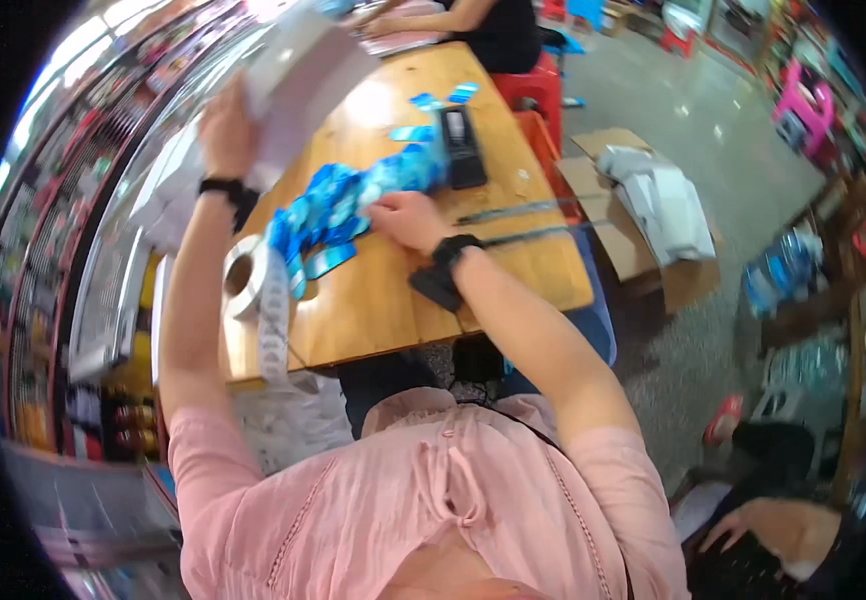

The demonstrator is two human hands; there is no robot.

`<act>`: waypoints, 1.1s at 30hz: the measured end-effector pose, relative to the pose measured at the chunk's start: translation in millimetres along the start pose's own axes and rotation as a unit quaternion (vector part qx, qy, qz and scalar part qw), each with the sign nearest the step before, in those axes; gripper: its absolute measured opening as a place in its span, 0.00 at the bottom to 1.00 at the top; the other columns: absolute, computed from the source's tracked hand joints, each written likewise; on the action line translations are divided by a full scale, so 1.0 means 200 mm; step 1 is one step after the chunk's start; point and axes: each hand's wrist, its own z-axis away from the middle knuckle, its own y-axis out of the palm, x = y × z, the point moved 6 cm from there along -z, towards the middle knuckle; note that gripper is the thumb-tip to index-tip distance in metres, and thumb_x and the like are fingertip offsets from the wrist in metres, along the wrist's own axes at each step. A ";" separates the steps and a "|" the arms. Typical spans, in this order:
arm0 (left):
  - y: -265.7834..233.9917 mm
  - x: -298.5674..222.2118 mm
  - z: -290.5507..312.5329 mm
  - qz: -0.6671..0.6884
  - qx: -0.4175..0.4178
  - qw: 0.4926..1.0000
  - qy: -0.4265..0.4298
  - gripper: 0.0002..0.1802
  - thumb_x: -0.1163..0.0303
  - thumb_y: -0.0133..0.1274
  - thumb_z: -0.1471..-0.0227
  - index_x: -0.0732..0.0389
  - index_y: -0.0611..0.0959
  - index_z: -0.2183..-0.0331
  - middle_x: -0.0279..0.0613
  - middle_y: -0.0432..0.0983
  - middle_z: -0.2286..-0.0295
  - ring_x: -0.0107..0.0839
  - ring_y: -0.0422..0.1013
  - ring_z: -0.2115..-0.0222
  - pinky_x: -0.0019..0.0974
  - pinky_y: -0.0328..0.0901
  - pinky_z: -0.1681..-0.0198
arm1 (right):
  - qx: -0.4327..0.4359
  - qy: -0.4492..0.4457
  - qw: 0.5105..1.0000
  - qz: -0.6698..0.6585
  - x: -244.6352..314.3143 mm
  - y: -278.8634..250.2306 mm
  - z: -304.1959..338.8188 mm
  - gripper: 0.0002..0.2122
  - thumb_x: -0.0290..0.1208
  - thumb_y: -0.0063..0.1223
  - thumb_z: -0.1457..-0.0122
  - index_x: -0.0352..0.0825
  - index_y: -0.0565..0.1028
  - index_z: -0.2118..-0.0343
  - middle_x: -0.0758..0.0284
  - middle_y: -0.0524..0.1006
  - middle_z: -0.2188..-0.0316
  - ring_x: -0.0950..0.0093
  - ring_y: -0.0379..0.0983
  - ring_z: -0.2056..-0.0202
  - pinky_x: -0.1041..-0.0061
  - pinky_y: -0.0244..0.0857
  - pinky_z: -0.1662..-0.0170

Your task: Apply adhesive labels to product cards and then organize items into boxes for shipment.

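Observation:
My left hand [228, 130], blurred by motion, grips the near edge of a white box-like block [303, 85] raised above the table's far left. A heap of shiny blue packets [328, 200] is spread over the middle of the wooden table [443, 290]. At the right side of that heap, my right hand [411, 220] has its fingers drawn together in a pinch; a small pale thing shows at the fingertips, too blurred to name. A roll of white labels [246, 277] stands at the left, its strip hanging over the table's front edge.
A black box-shaped device [462, 148] stands beyond the packets. Two thin dark bars [533, 235] jut past the table's right edge. An open carton [613, 190] with white sheets sits on the floor at right. Another person's arm [433, 22] reaches in at the far end, near a red stool [533, 85].

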 end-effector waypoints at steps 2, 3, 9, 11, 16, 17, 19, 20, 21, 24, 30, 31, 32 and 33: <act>-0.09 0.06 0.01 0.076 -0.034 0.996 0.031 0.38 0.62 0.60 0.43 0.53 0.69 0.33 0.42 0.78 0.47 0.48 0.74 0.49 0.51 0.67 0.44 | 0.041 0.023 0.991 -0.128 0.09 0.02 0.02 0.28 0.55 0.66 0.40 0.34 0.83 0.49 0.65 0.83 0.71 0.77 0.79 0.76 0.73 0.73 0.73; -0.18 0.02 0.03 0.095 -0.038 0.994 0.037 0.39 0.63 0.61 0.44 0.54 0.69 0.33 0.45 0.77 0.46 0.49 0.73 0.47 0.51 0.65 0.41 | 0.040 0.033 0.983 -0.177 0.18 0.01 0.06 0.34 0.58 0.68 0.42 0.32 0.79 0.44 0.65 0.83 0.69 0.76 0.79 0.76 0.75 0.73 0.75; -0.64 -0.32 0.05 0.255 0.009 0.962 0.094 0.42 0.70 0.62 0.45 0.60 0.67 0.31 0.54 0.72 0.40 0.56 0.68 0.41 0.53 0.57 0.34 | -0.146 -0.182 0.929 -0.286 0.43 -0.19 0.15 0.42 0.50 0.72 0.44 0.33 0.65 0.33 0.63 0.83 0.56 0.77 0.81 0.66 0.74 0.75 0.71; -0.78 -0.37 0.11 0.279 0.024 0.955 0.101 0.41 0.72 0.60 0.44 0.61 0.67 0.31 0.54 0.72 0.39 0.56 0.67 0.40 0.53 0.57 0.34 | -0.214 -0.317 0.884 -0.269 0.51 -0.25 0.25 0.38 0.48 0.71 0.42 0.33 0.67 0.35 0.62 0.83 0.56 0.76 0.81 0.65 0.73 0.76 0.70; -1.05 -0.68 0.12 0.297 0.088 0.945 0.105 0.36 0.75 0.55 0.40 0.63 0.67 0.31 0.54 0.69 0.37 0.53 0.64 0.38 0.52 0.56 0.34 | -0.117 -0.159 0.897 -0.396 0.54 -0.43 0.48 0.18 0.35 0.56 0.32 0.30 0.73 0.46 0.64 0.82 0.59 0.76 0.83 0.63 0.75 0.78 0.69; -1.06 -0.72 0.12 0.304 0.090 0.940 0.124 0.41 0.70 0.61 0.41 0.62 0.64 0.30 0.54 0.64 0.34 0.53 0.61 0.35 0.53 0.55 0.32 | -0.113 -0.136 0.887 -0.427 0.50 -0.46 0.48 0.15 0.33 0.52 0.31 0.29 0.74 0.48 0.63 0.82 0.59 0.75 0.83 0.64 0.74 0.80 0.69; -1.20 -0.85 0.12 0.300 0.046 0.940 0.154 0.46 0.68 0.65 0.43 0.60 0.61 0.29 0.54 0.61 0.32 0.55 0.59 0.34 0.55 0.53 0.31 | -0.140 -0.140 0.867 -0.457 0.45 -0.55 0.53 0.14 0.32 0.51 0.31 0.29 0.74 0.48 0.62 0.81 0.59 0.73 0.83 0.64 0.72 0.81 0.69; -1.29 -0.91 0.12 0.295 0.000 0.938 0.182 0.51 0.65 0.68 0.45 0.58 0.58 0.28 0.55 0.58 0.31 0.56 0.57 0.32 0.58 0.51 0.30 | -0.167 -0.144 0.847 -0.483 0.44 -0.61 0.57 0.14 0.30 0.50 0.31 0.28 0.74 0.47 0.61 0.81 0.58 0.71 0.83 0.65 0.71 0.82 0.68; -1.34 -0.93 0.13 0.274 -0.020 0.939 0.207 0.59 0.60 0.72 0.49 0.54 0.53 0.27 0.57 0.55 0.30 0.59 0.52 0.30 0.63 0.47 0.29 | -0.177 -0.109 0.820 -0.533 0.41 -0.66 0.59 0.14 0.29 0.48 0.32 0.28 0.74 0.47 0.58 0.80 0.56 0.68 0.84 0.63 0.69 0.82 0.69; -1.37 -0.98 0.19 0.411 -0.077 0.887 0.196 0.59 0.61 0.72 0.48 0.52 0.52 0.26 0.58 0.54 0.30 0.61 0.50 0.29 0.66 0.45 0.29 | -0.207 -0.085 0.775 -0.591 0.35 -0.93 0.72 0.15 0.28 0.49 0.31 0.28 0.72 0.45 0.56 0.80 0.55 0.64 0.84 0.60 0.67 0.83 0.66; -1.07 -1.25 0.58 0.417 0.347 0.820 0.182 0.46 0.74 0.67 0.50 0.64 0.66 0.33 0.62 0.55 0.31 0.60 0.53 0.30 0.53 0.50 0.28 | -0.463 -0.126 0.865 -0.144 0.04 -1.54 1.23 0.16 0.27 0.57 0.34 0.27 0.73 0.46 0.59 0.81 0.61 0.64 0.83 0.63 0.70 0.81 0.58; -1.03 -1.27 0.66 0.420 0.384 0.800 0.187 0.46 0.73 0.67 0.49 0.64 0.66 0.32 0.62 0.55 0.31 0.60 0.53 0.30 0.54 0.50 0.28 | -0.495 -0.109 0.854 -0.119 -0.03 -1.62 1.32 0.14 0.27 0.57 0.34 0.28 0.74 0.48 0.60 0.81 0.60 0.65 0.82 0.64 0.71 0.80 0.59; -0.99 -1.28 0.76 0.419 0.421 0.782 0.188 0.46 0.73 0.66 0.48 0.64 0.65 0.32 0.62 0.55 0.31 0.61 0.53 0.30 0.54 0.50 0.28 | -0.521 -0.095 0.842 -0.097 -0.11 -1.71 1.39 0.13 0.27 0.57 0.33 0.29 0.75 0.49 0.61 0.81 0.60 0.67 0.81 0.64 0.71 0.80 0.60; -0.91 -1.28 0.87 0.438 0.451 0.763 0.149 0.43 0.72 0.60 0.45 0.65 0.65 0.31 0.59 0.54 0.29 0.58 0.50 0.28 0.52 0.47 0.26 | -0.539 -0.093 0.813 -0.198 -0.29 -1.79 1.48 0.12 0.27 0.57 0.33 0.30 0.75 0.49 0.61 0.81 0.59 0.67 0.81 0.62 0.72 0.79 0.60</act>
